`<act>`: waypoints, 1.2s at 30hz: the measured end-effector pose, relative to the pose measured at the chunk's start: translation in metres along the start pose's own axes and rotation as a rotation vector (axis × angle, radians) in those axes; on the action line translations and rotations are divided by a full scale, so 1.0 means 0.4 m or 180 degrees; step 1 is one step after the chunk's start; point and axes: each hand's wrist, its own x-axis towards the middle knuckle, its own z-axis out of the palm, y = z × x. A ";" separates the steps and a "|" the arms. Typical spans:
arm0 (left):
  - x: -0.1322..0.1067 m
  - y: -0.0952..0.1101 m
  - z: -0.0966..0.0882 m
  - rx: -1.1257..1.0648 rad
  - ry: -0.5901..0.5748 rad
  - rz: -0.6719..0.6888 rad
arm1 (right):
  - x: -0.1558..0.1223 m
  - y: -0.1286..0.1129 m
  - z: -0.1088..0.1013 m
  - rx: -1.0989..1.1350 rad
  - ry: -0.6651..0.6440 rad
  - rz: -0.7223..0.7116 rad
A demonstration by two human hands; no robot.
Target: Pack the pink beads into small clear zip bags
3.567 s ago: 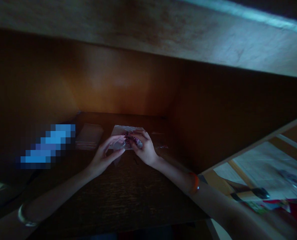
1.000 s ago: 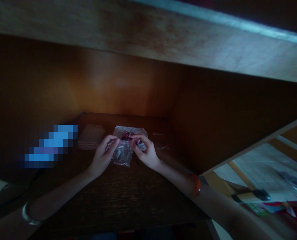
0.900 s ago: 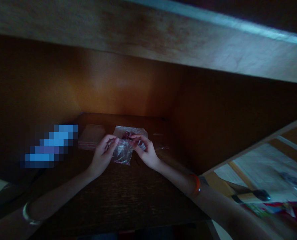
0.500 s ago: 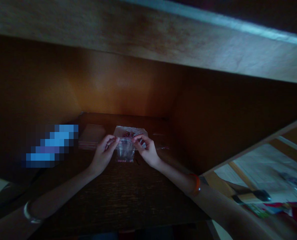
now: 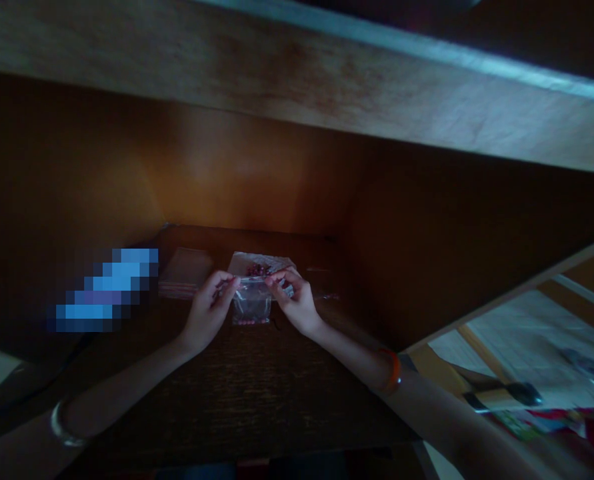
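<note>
Deep inside a dark wooden shelf I hold a small clear plastic bag (image 5: 251, 305) by its top edge. My left hand (image 5: 207, 315) pinches the bag's upper left corner and my right hand (image 5: 293, 303) pinches the upper right. The bag hangs upright between them, with small pink beads lying along its bottom. Just behind it sits a clear packet of red-pink beads (image 5: 259, 265) on the shelf board (image 5: 237, 393).
A stack of flat clear bags (image 5: 184, 280) lies left of my hands. A blurred-out blue object (image 5: 107, 291) sits further left. The shelf's upper board (image 5: 327, 87) hangs overhead. At the lower right, a lit surface holds papers and a dark-tipped tool (image 5: 507, 397).
The small bag, first crumpled between my fingers, has been pulled out and now hangs upright and stretched between both hands. My hands have stayed in the same spot.
</note>
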 end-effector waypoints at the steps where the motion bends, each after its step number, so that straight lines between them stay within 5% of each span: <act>1: 0.000 0.001 0.000 -0.0042 -0.0040 -0.0029 | 0.000 -0.002 0.000 0.0058 -0.0019 -0.0026; 8: -0.006 0.014 0.003 -0.0018 -0.0496 0.0066 | -0.007 -0.011 0.003 0.0208 -0.0368 -0.0160; 36: -0.014 0.009 0.005 0.0322 -0.0648 0.0294 | -0.022 -0.003 0.014 0.0478 -0.0660 0.0119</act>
